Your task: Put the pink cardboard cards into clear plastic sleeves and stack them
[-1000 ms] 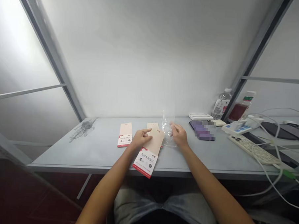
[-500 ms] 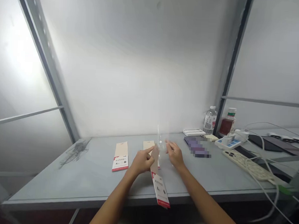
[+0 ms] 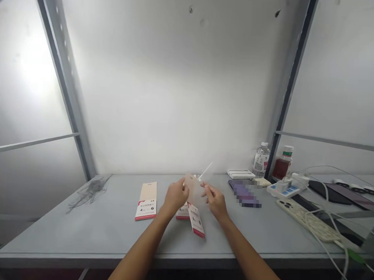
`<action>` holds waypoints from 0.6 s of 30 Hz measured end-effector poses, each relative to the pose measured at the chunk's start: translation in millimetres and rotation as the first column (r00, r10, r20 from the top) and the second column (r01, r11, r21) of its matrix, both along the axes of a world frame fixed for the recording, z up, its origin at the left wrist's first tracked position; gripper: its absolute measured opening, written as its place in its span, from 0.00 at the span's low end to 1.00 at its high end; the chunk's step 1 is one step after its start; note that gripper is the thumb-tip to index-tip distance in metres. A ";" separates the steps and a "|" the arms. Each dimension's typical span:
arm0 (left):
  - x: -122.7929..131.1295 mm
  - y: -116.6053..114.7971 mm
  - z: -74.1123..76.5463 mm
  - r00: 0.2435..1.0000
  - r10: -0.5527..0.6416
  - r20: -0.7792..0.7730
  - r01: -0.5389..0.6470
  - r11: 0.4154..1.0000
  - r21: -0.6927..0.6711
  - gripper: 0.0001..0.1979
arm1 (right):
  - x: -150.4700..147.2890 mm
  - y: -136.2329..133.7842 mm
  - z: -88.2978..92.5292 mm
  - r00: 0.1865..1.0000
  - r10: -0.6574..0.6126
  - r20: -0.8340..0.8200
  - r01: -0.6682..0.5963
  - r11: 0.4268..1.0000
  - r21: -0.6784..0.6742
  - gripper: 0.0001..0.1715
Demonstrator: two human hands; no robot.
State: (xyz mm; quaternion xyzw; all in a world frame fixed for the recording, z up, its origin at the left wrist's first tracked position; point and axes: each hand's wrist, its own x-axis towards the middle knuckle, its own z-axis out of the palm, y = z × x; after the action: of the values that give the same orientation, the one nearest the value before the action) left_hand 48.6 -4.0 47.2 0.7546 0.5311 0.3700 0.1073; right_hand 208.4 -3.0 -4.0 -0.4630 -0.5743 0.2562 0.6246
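Note:
My left hand (image 3: 175,198) is closed on the upper part of a beige and white flat packet (image 3: 196,221) with a red bottom strip. The packet tilts above the table, its lower end towards me. On the right, my right hand (image 3: 214,201) pinches at a clear plastic sleeve (image 3: 205,174), which stands out beyond the packet's top and is hard to see against the wall. A similar packet (image 3: 181,213) lies behind the held one, mostly covered by it and my left hand. Another packet (image 3: 147,201) lies flat to the left.
A tangle of dark thin strands (image 3: 92,191) lies on the table's left. At right are a purple pixelated item (image 3: 244,193), a white box (image 3: 241,174), a water bottle (image 3: 261,160), a red-labelled jar (image 3: 282,164), a power strip (image 3: 285,187), a phone (image 3: 307,219) and loose cables.
The held packet has risen and moved slightly away from me, its lower end now over the table. The clear plastic leans further right. My right fingers have closed in; the view has shifted slightly.

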 end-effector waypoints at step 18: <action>-44.4 26.4 -9.7 0.821 -0.016 0.571 0.322 0.838 -0.440 0.19 | 22.3 33.6 25.8 0.806 0.367 -0.464 -0.471 0.873 -0.126 0.08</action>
State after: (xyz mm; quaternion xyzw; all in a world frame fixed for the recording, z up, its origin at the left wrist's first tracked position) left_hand 4.2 22.4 37.4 0.6057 0.4857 0.4006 0.4866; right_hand 230.7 30.7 21.9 -0.3270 -0.4778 0.5493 0.6026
